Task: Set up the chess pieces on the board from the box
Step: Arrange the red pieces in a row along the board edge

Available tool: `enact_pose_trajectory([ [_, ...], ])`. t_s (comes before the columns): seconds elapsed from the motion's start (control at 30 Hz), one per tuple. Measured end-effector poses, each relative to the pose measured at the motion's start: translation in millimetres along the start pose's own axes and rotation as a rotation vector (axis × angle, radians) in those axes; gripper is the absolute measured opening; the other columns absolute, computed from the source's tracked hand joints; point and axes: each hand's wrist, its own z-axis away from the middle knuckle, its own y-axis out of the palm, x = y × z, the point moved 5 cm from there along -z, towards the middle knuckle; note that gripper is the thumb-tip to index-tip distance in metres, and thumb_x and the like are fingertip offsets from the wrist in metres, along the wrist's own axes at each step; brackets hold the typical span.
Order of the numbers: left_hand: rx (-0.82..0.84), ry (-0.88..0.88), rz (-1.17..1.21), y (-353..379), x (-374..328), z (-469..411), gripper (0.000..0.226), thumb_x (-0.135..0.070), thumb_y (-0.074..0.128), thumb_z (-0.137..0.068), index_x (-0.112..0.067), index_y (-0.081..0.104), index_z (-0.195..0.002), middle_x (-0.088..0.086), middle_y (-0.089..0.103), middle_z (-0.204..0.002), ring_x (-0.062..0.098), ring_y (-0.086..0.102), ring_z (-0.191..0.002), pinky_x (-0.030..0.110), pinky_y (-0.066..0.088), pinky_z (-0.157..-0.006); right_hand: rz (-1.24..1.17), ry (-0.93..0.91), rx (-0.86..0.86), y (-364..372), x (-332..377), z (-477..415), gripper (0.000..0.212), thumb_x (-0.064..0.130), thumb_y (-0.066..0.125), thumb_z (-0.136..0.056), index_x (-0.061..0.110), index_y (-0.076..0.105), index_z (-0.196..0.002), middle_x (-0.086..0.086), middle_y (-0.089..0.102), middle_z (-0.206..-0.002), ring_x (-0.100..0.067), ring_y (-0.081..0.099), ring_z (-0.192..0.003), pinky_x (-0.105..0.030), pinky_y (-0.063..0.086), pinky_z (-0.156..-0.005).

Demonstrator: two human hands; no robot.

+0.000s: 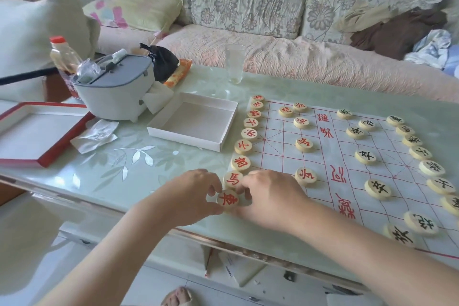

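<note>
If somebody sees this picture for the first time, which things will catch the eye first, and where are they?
First, the two hands, left hand and right hand, meeting at the near left corner of the board, both pinching one red piece. Next, the red row along the board's left edge and the black pieces on its right. The white box left of the board is empty.
</note>
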Motion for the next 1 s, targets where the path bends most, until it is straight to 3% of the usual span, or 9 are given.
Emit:
enact_pose_trajectory([
  [0.1,0.004,-0.05,0.051,-4,6,-2,0.044,-0.051,0.066,-0.081,-0.032,0.053,-0.119,-0.018,0.054,-0.102,0.006,0.054,-0.089,0.019,0.041,-0.075,-0.029,0.041,-0.005,-11,-6,-2,0.045,0.071,0.056,-0.08,0.036,0.066,-0.106,0.014,0.065,-0.1,-0.012,0.06,-0.096,-0.029,0.042,-0.075],
  [0.2,-0.077,-0.073,0.067,-8,4,-10,0.036,-0.047,0.059,-0.088,-0.03,0.054,-0.12,-0.015,0.055,-0.106,0.008,0.056,-0.091,0.021,0.04,-0.075,-0.078,0.046,-0.06,-26,-17,-10,0.025,0.045,0.056,-0.091,0.037,0.062,-0.113,0.016,0.063,-0.108,-0.012,0.06,-0.104,-0.029,0.045,-0.082],
  [0.3,-0.098,-0.079,0.056,-5,-3,-19,0.03,-0.041,0.053,-0.092,-0.028,0.058,-0.117,-0.011,0.056,-0.109,0.011,0.055,-0.091,0.024,0.042,-0.078,0.034,-0.058,0.04,-23,-18,-23,0.04,0.028,0.054,-0.095,0.039,0.051,-0.134,0.011,0.052,-0.125,-0.019,0.057,-0.111,-0.032,0.044,-0.084],
  [0.37,-0.095,-0.106,0.04,-5,-4,-24,0.028,-0.039,0.051,-0.093,-0.027,0.059,-0.118,-0.009,0.057,-0.112,0.014,0.055,-0.099,0.028,0.046,-0.086,0.089,-0.111,0.127,-18,-15,-32,0.052,0.025,0.054,-0.094,0.042,0.043,-0.141,0.008,0.047,-0.125,-0.021,0.055,-0.113,-0.032,0.04,-0.082],
  [0.53,-0.078,-0.147,0.031,-14,3,-31,0.031,-0.036,0.055,-0.092,-0.027,0.06,-0.121,-0.008,0.059,-0.118,0.016,0.055,-0.107,0.027,0.045,-0.089,0.166,-0.187,0.189,-11,-6,-48,0.051,0.034,0.058,-0.092,0.044,0.046,-0.14,0.007,0.047,-0.119,-0.022,0.054,-0.113,-0.031,0.038,-0.077],
  [0.73,-0.042,-0.103,0.06,-14,3,-35,0.028,-0.035,0.06,-0.089,-0.03,0.063,-0.116,-0.01,0.061,-0.113,0.01,0.053,-0.093,0.023,0.044,-0.083,0.182,-0.177,0.167,-9,-10,-48,0.053,0.056,0.064,-0.087,0.031,0.05,-0.132,0.01,0.052,-0.125,-0.018,0.055,-0.114,-0.03,0.035,-0.078],
  [0.83,-0.035,-0.071,0.068,-12,2,-37,0.03,-0.036,0.061,-0.088,-0.033,0.063,-0.118,-0.012,0.061,-0.11,0.009,0.052,-0.091,0.021,0.042,-0.08,0.111,-0.171,0.14,-15,-17,-44,0.045,0.049,0.063,-0.089,0.035,0.052,-0.131,0.015,0.052,-0.119,-0.014,0.055,-0.111,-0.031,0.044,-0.081],
  [0.9,-0.025,-0.054,0.069,-10,1,-38,0.032,-0.036,0.062,-0.088,-0.036,0.062,-0.12,-0.014,0.059,-0.109,0.008,0.052,-0.091,0.02,0.04,-0.078,0.118,-0.188,0.119,-14,-19,-43,0.035,0.038,0.06,-0.093,0.036,0.056,-0.129,0.017,0.051,-0.113,-0.012,0.054,-0.108,-0.029,0.04,-0.077],
  [1.0,-0.015,-0.034,0.06,-7,0,-40,0.035,-0.035,0.064,-0.086,-0.037,0.06,-0.122,-0.015,0.058,-0.11,0.007,0.051,-0.092,0.021,0.04,-0.079,0.08,-0.179,0.04,-11,-19,-40,0.024,0.046,0.06,-0.092,0.036,0.062,-0.114,0.018,0.047,-0.097,-0.012,0.053,-0.094,-0.028,0.038,-0.072],
])
